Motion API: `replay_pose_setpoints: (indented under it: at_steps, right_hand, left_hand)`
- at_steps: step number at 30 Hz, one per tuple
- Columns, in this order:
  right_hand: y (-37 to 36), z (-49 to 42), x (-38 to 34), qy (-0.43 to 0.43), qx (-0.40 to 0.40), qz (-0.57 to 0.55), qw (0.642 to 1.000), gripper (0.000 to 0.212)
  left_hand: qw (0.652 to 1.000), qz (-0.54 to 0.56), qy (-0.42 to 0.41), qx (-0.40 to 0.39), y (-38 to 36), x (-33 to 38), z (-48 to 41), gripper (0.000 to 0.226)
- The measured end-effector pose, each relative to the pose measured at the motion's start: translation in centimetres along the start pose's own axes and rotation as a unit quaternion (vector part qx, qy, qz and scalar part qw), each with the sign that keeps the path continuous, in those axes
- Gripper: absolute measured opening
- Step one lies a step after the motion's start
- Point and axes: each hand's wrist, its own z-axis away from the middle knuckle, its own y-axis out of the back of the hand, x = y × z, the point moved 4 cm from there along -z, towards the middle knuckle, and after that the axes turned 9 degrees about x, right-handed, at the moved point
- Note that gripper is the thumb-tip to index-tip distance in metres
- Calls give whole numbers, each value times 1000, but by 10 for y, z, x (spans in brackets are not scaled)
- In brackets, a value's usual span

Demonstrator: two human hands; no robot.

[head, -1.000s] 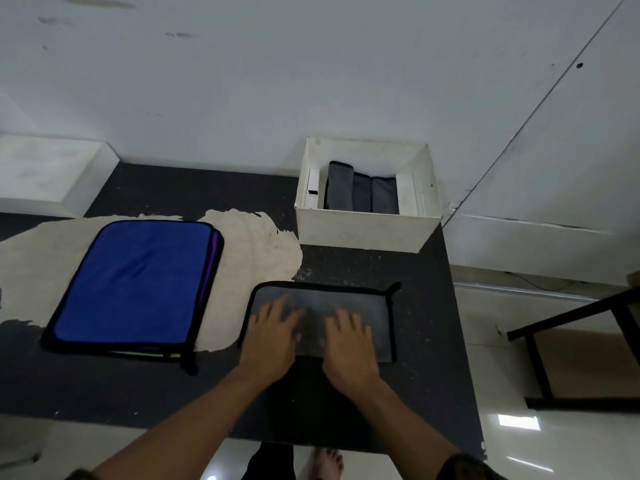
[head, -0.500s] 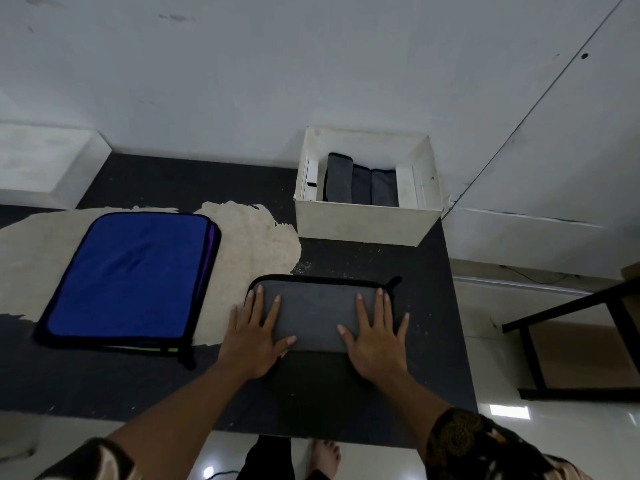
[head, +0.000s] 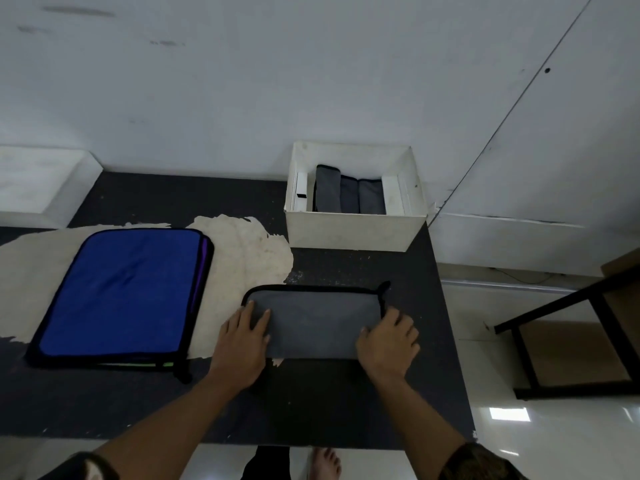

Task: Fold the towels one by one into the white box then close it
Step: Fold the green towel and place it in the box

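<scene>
Grey towel (head: 313,320) lies long axis left-right, left hand (head: 242,344) pressing flat, right hand (head: 388,341) gripping its end.

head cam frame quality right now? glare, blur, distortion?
Head view: dim, flat light; glare patches on the glossy pale floor tiles lower right; wide-angle stretching toward the edges; grey black-trimmed microfibre towel and open white square box reasonably sharp, no marked motion blur.
</scene>
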Motion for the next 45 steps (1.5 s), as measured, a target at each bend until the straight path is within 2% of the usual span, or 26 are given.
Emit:
replay_pose_setpoints:
  at_steps: [2, 6, 12, 15, 19, 22, 24, 25, 28, 29, 30, 31, 33, 36, 39, 45]
  right_hand:
    - [6, 1, 3, -62, -9, -20, 998, 56]
    - [4, -11, 11, -116, -94, -31, 988, 54]
    - [11, -25, 26, -157, -194, -86, 964, 18]
    - [21, -28, 43, -178, -165, -134, 961, 20]
    - [35, -30, 51, -185, -116, -199, 955, 11]
    - [48, -25, 38, -140, -93, -238, 956, 11]
    - [55, -19, 22, -96, -77, -265, 956, 15]
    - [58, -14, 13, -68, -74, -273, 957, 17]
    - [59, 5, -18, 49, -71, -268, 960, 28]
    - [57, 10, -27, 89, -67, -258, 960, 30]
    - [54, 16, -34, 123, -62, -247, 959, 31]
    - [51, 21, -39, 150, -58, -234, 959, 31]
    - [45, 30, -45, 191, -42, -201, 960, 30]
    - [34, 43, -45, 230, -2, -162, 959, 43]
    - [18, 50, -36, 209, -13, -117, 971, 55]
    - [-2, 48, -23, 177, -70, -74, 979, 51]
  left_hand:
    - [1000, -9, 18, 8, 2, -6, 3, 58]
    - [999, -33, 24, 28, 11, -3, 5, 54]
    - [998, -41, 37, 26, 18, 15, 7, 73]
    - [999, -8, 18, 42, 20, 35, 8, 68]
    - [996, 49, -15, 68, 25, 65, 1, 47]
    - [980, 193, 16, 52, 36, 94, -14, 39]
    - [939, 328, 99, 16, 45, 109, -24, 32]
    - [904, 403, 145, -16, 47, 116, -29, 31]
    - [741, 611, 259, -107, 51, 135, -36, 44]
    - [713, 636, 270, -118, 54, 137, -38, 51]
    - [707, 641, 273, -127, 55, 136, -39, 55]
    - [705, 641, 273, -130, 56, 135, -39, 54]
    - [712, 635, 277, -114, 55, 129, -39, 38]
    - [748, 593, 295, -45, 53, 112, -39, 16]
    - [784, 539, 308, -10, 50, 93, -36, 15]
    - [808, 490, 327, 21, 38, 40, -25, 12]
